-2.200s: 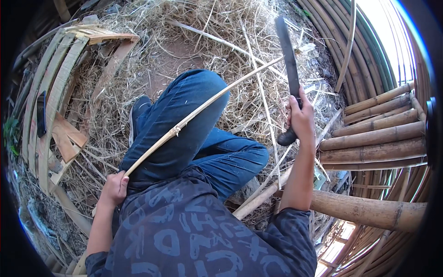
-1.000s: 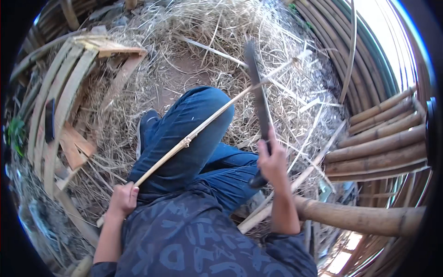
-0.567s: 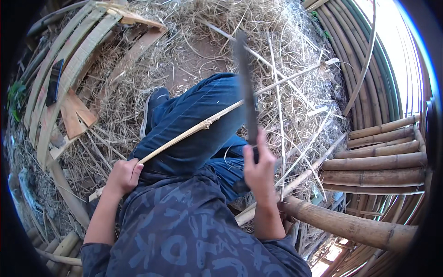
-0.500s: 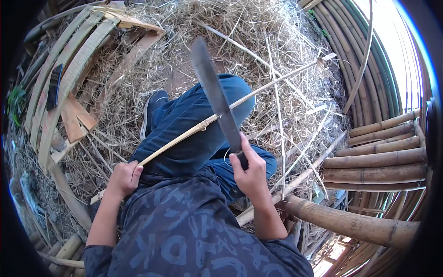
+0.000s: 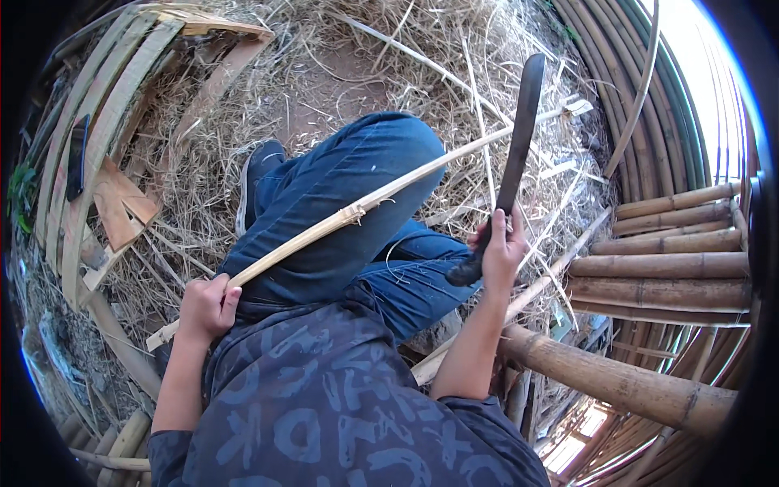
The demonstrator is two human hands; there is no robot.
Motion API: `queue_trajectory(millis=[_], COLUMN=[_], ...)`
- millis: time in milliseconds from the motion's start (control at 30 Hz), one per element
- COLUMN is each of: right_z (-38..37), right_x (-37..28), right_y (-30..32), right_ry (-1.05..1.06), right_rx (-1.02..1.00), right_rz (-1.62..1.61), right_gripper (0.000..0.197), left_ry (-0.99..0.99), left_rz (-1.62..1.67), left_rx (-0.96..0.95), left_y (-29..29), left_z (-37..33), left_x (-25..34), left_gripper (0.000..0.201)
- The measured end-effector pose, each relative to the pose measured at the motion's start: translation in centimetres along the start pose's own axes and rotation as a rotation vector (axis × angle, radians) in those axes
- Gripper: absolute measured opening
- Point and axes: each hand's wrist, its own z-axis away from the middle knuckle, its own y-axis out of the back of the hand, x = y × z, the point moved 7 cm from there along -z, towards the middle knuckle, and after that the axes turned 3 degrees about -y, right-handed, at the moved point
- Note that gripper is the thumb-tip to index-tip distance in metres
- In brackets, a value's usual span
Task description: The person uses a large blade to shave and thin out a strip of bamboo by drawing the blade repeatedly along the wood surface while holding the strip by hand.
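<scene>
My left hand (image 5: 208, 308) is closed around the lower end of a long bamboo strip (image 5: 312, 233), which lies slantwise across my bent knee and runs to the upper right. A short stub of the strip sticks out below the fist. A raised node with frayed fibres shows midway along it. My right hand (image 5: 501, 250) grips the dark handle of a machete (image 5: 523, 122), its blade pointing up and away. In the picture the blade crosses the strip's far part; whether they touch I cannot tell. A thin curled shaving hangs near my lap.
Wooden planks (image 5: 122, 122) stand at the left with a dark phone (image 5: 78, 158) on them. Straw and shavings (image 5: 203, 187) cover the ground. Thick bamboo poles (image 5: 625, 381) lie at the right, beside a bamboo rack (image 5: 661, 268) and a slatted bamboo wall (image 5: 641, 97).
The machete has swung right and outward with my right hand, from over my knee to the strip's far part. My left hand has shifted slightly left, still holding the strip.
</scene>
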Motion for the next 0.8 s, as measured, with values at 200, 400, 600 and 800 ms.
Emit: queue_trajectory(millis=[200, 400, 600, 800], right_z=[0.3, 0.8, -0.1, -3.6], right_x=[-0.4, -1.2, -2.7, -6.4], right_y=[-1.7, -3.3, -1.8, 2.9], right_ry=[-0.04, -0.03, 0.018, 0.111], right_rx=[-0.067, -0.15, -0.07, 0.074], right_rz=[-0.172, -0.329, -0.165, 0.187], right_gripper=[0.036, 0.044, 0.047, 0.042], left_ry=[0.051, 0.167, 0.172, 0.087], left_rz=[-0.006, 0.174, 0.187, 0.039], left_rx=[0.008, -0.289, -0.224, -0.117], left_y=[0.1, 0.5, 0.7, 0.5], left_z=[-0.3, -0.9, -0.6, 1.4], left_x=[-0.2, -0.6, -0.5, -1.0], left_gripper=[0.036, 0.05, 0.044, 0.042])
